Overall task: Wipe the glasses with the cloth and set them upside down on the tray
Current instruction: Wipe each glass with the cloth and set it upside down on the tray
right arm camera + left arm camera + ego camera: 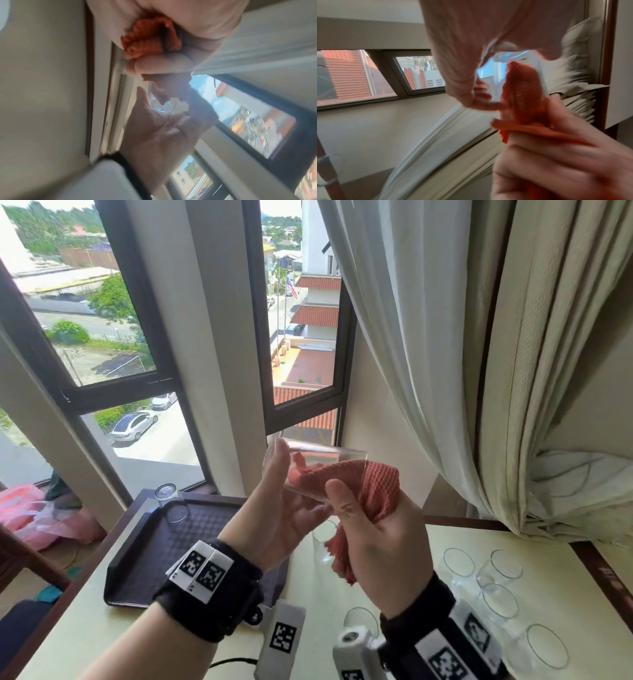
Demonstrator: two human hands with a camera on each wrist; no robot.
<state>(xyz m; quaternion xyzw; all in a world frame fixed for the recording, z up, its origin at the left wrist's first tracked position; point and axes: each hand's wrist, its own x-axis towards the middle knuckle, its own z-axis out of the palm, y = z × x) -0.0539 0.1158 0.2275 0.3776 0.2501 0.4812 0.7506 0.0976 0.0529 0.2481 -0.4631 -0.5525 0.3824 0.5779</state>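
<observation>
My left hand (294, 487) holds a clear glass (329, 451) on its side above the table, thumb on top and fingers beneath. A coral waffle cloth (373, 481) is pushed into the glass mouth from the right, and my right hand (370, 525) grips its bunched end. The left wrist view shows the cloth (520, 92) inside the glass (496, 75), blurred. The right wrist view shows my right hand (171, 40) curled round the cloth (145, 40). One glass (171, 501) stands upside down on the dark tray (191, 539).
Several upright glasses (500, 601) stand on the cream table (308, 628) at the right, and one glass (323, 539) is just below my hands. Curtains (445, 337) hang at the right. A window (301, 337) is behind. Pink bags (41, 518) lie at the left.
</observation>
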